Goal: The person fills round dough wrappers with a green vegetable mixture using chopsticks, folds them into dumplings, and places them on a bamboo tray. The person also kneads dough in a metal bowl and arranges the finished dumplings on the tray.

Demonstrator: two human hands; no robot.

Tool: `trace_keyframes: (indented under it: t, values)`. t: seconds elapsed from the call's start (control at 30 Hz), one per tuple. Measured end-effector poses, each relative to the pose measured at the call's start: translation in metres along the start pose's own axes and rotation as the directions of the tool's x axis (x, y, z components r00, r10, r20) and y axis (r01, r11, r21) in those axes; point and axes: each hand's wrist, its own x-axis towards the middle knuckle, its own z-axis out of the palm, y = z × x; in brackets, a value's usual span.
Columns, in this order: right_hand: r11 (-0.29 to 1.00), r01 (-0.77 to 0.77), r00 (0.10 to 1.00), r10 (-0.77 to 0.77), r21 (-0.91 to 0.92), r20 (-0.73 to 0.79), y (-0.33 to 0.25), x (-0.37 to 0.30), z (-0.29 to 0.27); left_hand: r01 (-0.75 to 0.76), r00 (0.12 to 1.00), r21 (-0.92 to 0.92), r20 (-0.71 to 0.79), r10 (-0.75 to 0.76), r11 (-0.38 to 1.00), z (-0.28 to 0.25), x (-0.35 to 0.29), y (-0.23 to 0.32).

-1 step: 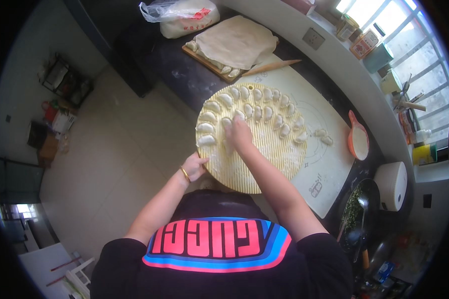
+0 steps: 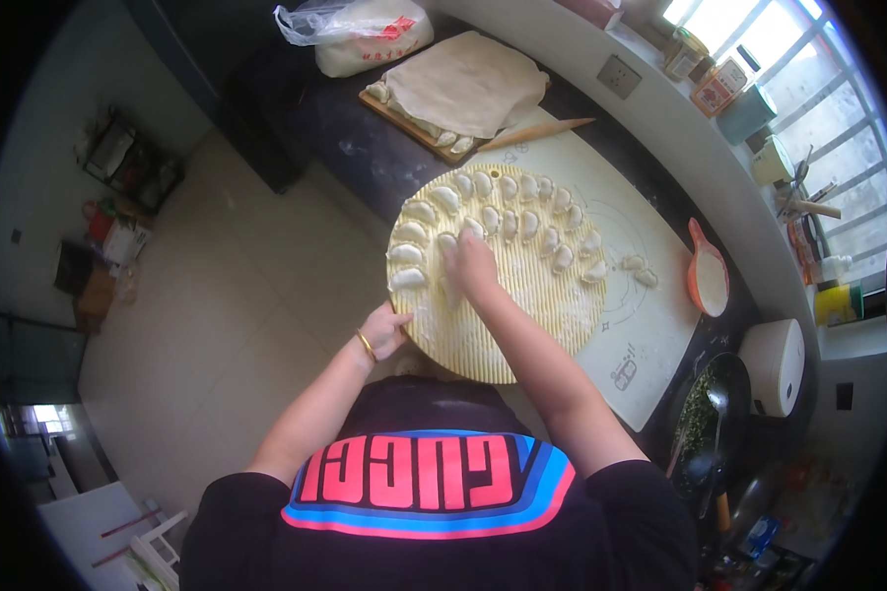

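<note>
A round ribbed tray (image 2: 483, 345) of pale yellow slats carries several white crescent dumplings (image 2: 444, 199) in curved rows along its far and left parts. My left hand (image 2: 385, 330), with a gold bangle at the wrist, is closed on the tray's near left rim, thumb on top. Over the middle of the tray, my right hand (image 2: 471, 268) points down with its fingers drawn together at a dumpling (image 2: 447, 241). The fingertips are slightly blurred and partly hidden. Flour dusts the slats.
A pale mat (image 2: 655, 335) under the tray holds loose dumplings (image 2: 641, 271). Behind lie a rolling pin (image 2: 537, 132) and a cloth-covered board (image 2: 468, 84) beside a bag (image 2: 375, 39). To the right are an orange-handled scoop (image 2: 708, 280), a white appliance (image 2: 774, 366) and a pan of chopped greens (image 2: 698, 414).
</note>
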Motion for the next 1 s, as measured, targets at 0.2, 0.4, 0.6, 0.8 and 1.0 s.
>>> trace_keyframes:
  t: [0.2,0.4,0.6,0.8,1.0]
  values:
    - [0.998,0.056,0.991,-0.051,0.041,-0.127,0.007,0.015,0.006,0.007,0.999,0.010,0.039,-0.007,1.000,0.001,0.004,0.005]
    - [0.978,0.067,0.936,0.006,0.197,-0.352,0.042,-0.006,-0.037,-0.006,0.997,-0.027,0.081,0.008,1.000,0.002,0.015,0.002]
    - [0.959,-0.273,0.626,0.118,-0.075,-0.771,0.248,-0.026,-0.121,-0.053,0.994,-0.012,0.093,0.054,0.999,0.001,0.030,-0.007]
    - [0.957,-0.248,0.751,0.091,-0.151,-0.654,0.364,-0.021,-0.154,-0.022,0.998,0.015,0.064,0.021,1.000,0.024,0.034,-0.001]
    - [0.867,-0.497,0.782,0.454,0.012,-0.427,0.349,-0.017,-0.193,0.021,0.998,-0.008,0.061,-0.020,1.000,0.026,0.049,-0.013]
